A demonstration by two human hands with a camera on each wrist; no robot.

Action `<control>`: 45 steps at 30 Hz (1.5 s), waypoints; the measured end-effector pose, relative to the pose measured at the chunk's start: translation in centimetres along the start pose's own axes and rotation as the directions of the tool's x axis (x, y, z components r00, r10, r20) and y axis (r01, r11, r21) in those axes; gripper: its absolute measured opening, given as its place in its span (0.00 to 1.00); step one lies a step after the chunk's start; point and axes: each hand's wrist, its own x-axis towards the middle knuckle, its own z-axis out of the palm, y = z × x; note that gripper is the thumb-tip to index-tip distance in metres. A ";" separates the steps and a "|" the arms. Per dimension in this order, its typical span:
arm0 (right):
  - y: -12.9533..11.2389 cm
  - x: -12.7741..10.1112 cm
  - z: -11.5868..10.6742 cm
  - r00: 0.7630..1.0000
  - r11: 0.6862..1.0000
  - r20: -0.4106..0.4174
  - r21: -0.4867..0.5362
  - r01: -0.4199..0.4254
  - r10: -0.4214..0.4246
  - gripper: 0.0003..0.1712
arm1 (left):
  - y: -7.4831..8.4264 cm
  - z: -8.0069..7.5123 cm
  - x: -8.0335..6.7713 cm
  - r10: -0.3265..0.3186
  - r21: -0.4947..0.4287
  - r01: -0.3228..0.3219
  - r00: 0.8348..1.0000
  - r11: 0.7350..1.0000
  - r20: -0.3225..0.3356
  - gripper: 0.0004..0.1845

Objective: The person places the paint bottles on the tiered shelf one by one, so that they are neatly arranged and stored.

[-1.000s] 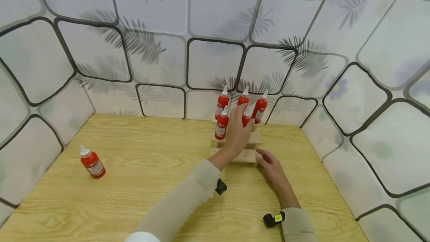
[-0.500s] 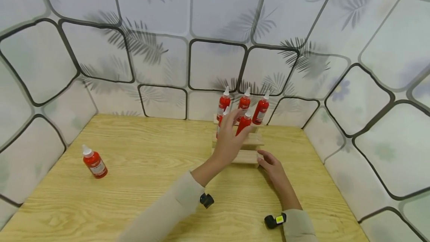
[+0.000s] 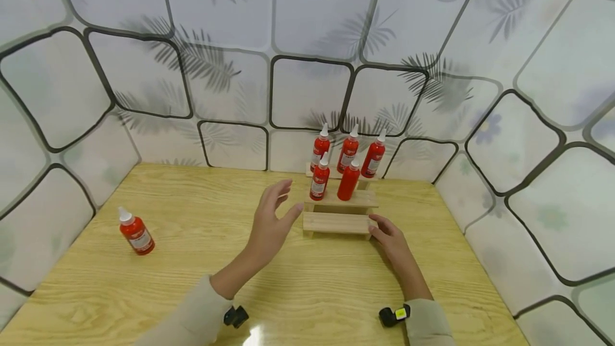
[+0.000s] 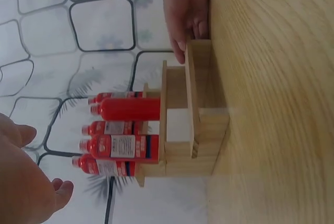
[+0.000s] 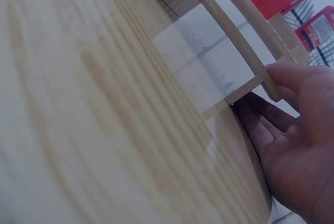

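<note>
Stepped wooden rack [image 3: 339,221] stands on the counter [image 3: 192,260] near its far right corner, close to the back wall. Five red bottles with white nozzles stand upright on it: three in the top row [image 3: 349,148] and two on the middle step [image 3: 333,180]; the lowest step is bare. Right hand [image 3: 391,239] rests on the counter at the rack's right end, fingers [image 5: 271,117] lightly curled against the end of the lowest step, touching it without closing round it. Left hand [image 3: 271,223] hovers above the counter just left of the rack, fingers spread and relaxed, holding nothing. A sixth red bottle [image 3: 135,231] stands alone, slightly tilted in the view, well apart at the counter's left side. Counter is light wood with visible grain. Walls on three sides carry a pale covering printed with dark rounded tile outlines and grey leaf shapes. Both sleeves are beige, each with a small black wrist device [image 3: 393,314]. Bottle labels are too small to read; the right wrist view cuts the bottles off at its upper edge.
</note>
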 end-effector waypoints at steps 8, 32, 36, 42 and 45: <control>-0.1 -0.1 -0.1 1.000 1.000 0.031 -0.015 0.002 -0.001 0.33 | -1.5 -6.0 -2.7 -0.028 0.122 0.037 0.997 0.992 -0.076 0.27; 0.2 0.1 -0.1 1.000 1.000 0.012 -0.015 0.008 -0.008 0.33 | -4.4 -22.6 -7.6 -0.163 0.217 0.375 0.758 0.901 -0.632 0.21; 0.0 -0.1 -0.2 1.000 1.000 0.013 -0.004 0.000 0.000 0.33 | -4.8 -23.8 -7.7 -0.242 0.213 0.464 0.739 0.860 -0.629 0.26; -0.1 -0.1 -0.2 1.000 1.000 0.001 -0.009 0.001 -0.001 0.33 | -6.0 -25.1 -8.1 -0.391 0.298 0.568 0.783 0.768 -0.484 0.33; -0.1 0.0 -0.1 1.000 1.000 0.001 -0.007 0.004 -0.004 0.33 | -6.5 -25.4 -8.3 -0.402 0.333 0.549 0.815 0.767 -0.417 0.35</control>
